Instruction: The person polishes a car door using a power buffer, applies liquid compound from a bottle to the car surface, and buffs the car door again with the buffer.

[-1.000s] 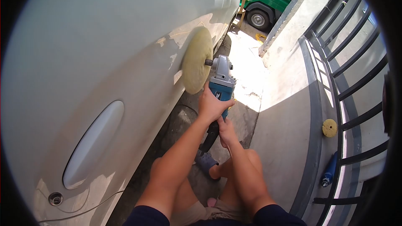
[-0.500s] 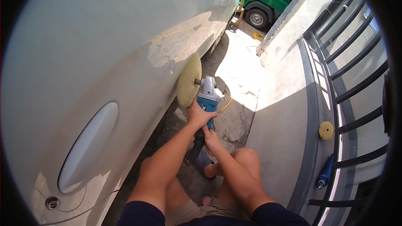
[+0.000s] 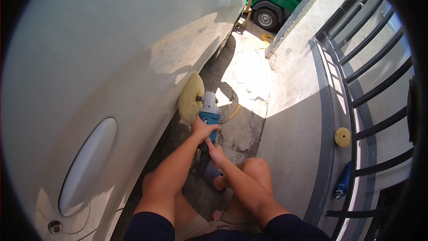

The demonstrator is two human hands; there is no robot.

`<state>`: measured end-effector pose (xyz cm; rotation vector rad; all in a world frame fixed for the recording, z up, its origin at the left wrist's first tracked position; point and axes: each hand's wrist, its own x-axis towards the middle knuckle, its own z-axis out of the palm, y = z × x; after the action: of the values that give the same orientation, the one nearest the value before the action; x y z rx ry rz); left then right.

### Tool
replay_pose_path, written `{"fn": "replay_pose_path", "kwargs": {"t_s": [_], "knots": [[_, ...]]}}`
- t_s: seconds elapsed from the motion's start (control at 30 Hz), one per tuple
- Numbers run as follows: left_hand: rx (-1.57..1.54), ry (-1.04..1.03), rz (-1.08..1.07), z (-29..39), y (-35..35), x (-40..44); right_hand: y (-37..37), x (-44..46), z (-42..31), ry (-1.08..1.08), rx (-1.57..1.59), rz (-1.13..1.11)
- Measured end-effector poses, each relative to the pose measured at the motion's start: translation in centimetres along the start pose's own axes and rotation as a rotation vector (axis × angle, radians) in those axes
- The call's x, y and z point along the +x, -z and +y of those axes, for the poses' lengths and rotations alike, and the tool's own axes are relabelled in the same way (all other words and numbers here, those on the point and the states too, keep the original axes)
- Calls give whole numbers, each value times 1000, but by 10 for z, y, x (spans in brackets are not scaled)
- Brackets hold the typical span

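- The round pad (image 3: pixel 190 99) seems to meet the car (image 3: pixel 129 80) low on its side; a tilted press could make it catch and kick.
- The yellow cord (image 3: pixel 236 110) lies near the polisher (image 3: pixel 209 117) and could snag if dragged.
- The left hand (image 3: pixel 203 129) curls firmly round the polisher's body, just behind its metal head.
- The right hand (image 3: pixel 216 152) wraps its rear, fingers partly hidden.
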<state>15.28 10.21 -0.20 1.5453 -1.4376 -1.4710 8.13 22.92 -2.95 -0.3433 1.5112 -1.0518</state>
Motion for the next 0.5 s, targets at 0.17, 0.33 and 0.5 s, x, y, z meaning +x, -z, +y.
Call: {"fn": "replay_pose_path", "kwargs": {"t_s": [0.17, 0.33, 0.5], "knots": [[-63, 0, -19, -10, -11, 20, 3, 11, -8, -32, -31, 28], [-27, -45, -77, 23, -10, 40, -2, 21, -37, 14, 0, 76], [106, -140, -68, 101, -2, 51, -4, 38, -85, 150, 61, 81]]}}
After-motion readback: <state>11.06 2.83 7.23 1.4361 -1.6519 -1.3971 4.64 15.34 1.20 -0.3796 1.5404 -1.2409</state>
